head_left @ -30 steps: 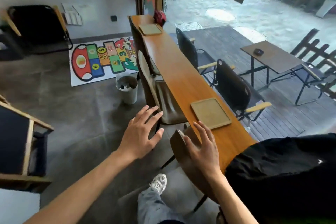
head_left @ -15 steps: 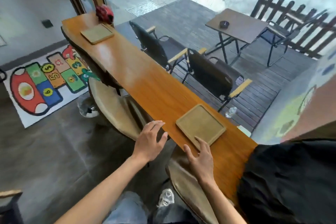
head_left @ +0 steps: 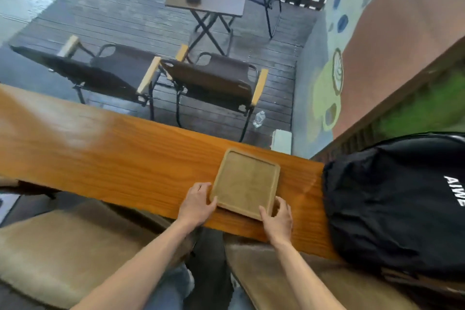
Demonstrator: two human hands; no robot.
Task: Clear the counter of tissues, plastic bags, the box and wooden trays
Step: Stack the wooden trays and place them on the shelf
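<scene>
Wooden tray (head_left: 246,182) not lifted yet; left hand (head_left: 196,205) and right hand (head_left: 278,219) grasp its near corners. Counter (head_left: 125,163) otherwise shows only a black backpack (head_left: 392,204), far right.

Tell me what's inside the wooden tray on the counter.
The wooden tray looks empty: only its bare floor shows. The left hand and right hand cover its near corners, and the counter beneath it is hidden.

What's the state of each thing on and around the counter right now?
wooden tray: flat on the counter, empty
left hand: on the tray's near left corner
right hand: on its near right corner
black bag: resting on the counter's right end
outdoor chairs: unoccupied
</scene>
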